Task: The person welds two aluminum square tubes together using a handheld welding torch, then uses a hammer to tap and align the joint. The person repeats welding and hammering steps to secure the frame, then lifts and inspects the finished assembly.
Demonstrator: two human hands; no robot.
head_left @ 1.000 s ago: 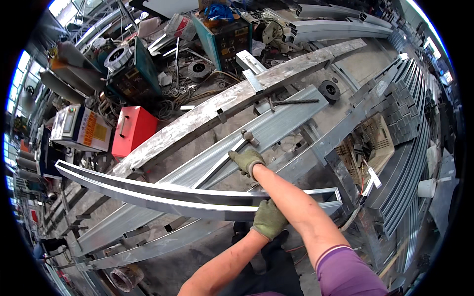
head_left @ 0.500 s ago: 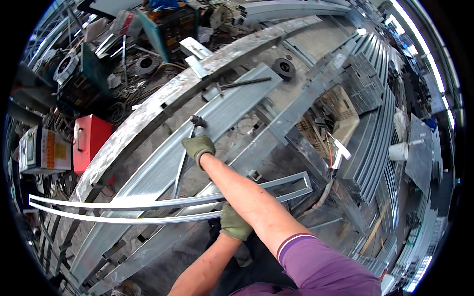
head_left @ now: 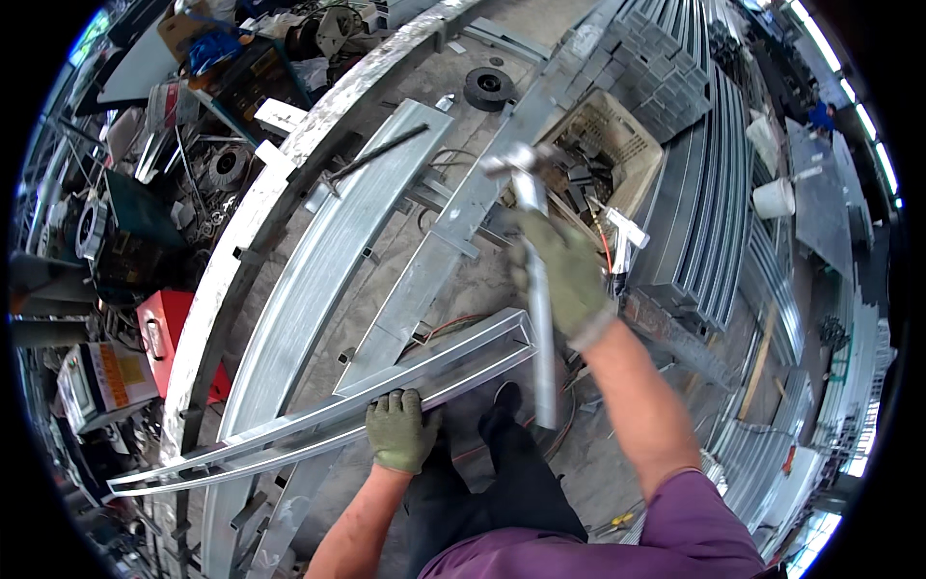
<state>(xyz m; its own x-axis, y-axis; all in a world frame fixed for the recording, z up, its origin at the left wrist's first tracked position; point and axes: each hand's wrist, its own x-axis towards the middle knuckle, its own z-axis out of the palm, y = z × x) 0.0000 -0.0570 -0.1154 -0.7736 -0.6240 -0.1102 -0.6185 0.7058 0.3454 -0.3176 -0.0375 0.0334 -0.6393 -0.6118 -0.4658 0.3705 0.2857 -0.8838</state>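
In an olive work glove, my right hand (head_left: 564, 275) is closed around the handle of a hammer (head_left: 542, 357). The hammer is upraised, its head slightly blurred by motion. My left hand (head_left: 400, 431), gloved alike, has its fingers bent over the near rail of a long narrow metal frame (head_left: 449, 359). That frame tapers away to the left and lies across a broad flat steel beam (head_left: 318, 256) and a second steel beam beside it (head_left: 410, 294). The hammer is apart from the frame's squared right end or in front of it; I cannot tell which.
A curved pale beam (head_left: 217, 280) runs along the left, beside a red metal box (head_left: 174, 328). A plastic crate (head_left: 632, 145) of metal offcuts stands beyond my right hand. Stacked steel tubes (head_left: 690, 212) fill the right side. A dark wire spool (head_left: 489, 89) lies on the floor.
My right hand has swung right with the hammer, away from the broad beam. The frame has tilted in view, its right end now higher. My left hand shows left of its earlier place, still on it.
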